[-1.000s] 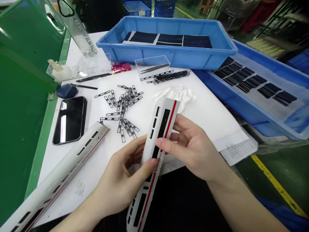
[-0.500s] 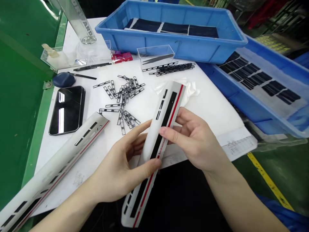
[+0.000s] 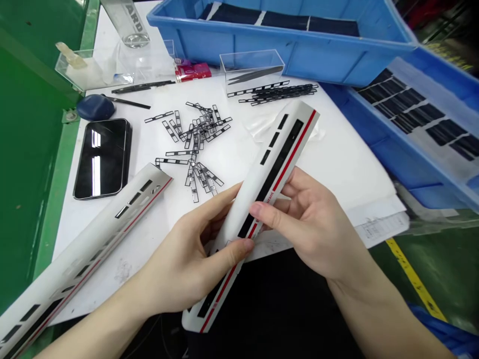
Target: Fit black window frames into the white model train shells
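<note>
Both hands grip a white model train car shell [image 3: 243,204] with black window strips and a red stripe, tilted with its far end up to the right. My left hand [image 3: 202,254] wraps its lower half, thumb on the near side. My right hand [image 3: 299,214] holds it further up, thumb pressed on the black strip by the red lettering. A second shell [image 3: 101,244] of the same kind lies on the table to the left. Beyond the hands lie many small black window frame strips [image 3: 198,134], scattered in a loose heap.
A black phone [image 3: 102,158] and a dark blue rounded object [image 3: 95,107] lie at the left. Behind are a clear box with tweezers [image 3: 254,75], a bundle of dark strips [image 3: 280,93] and a red packet [image 3: 192,72]. Blue bins [image 3: 284,55] stand at the back and right.
The held shell has tilted further right, its far end shifting right and up. My right hand has moved slightly right with it. The view has shifted a little.
</note>
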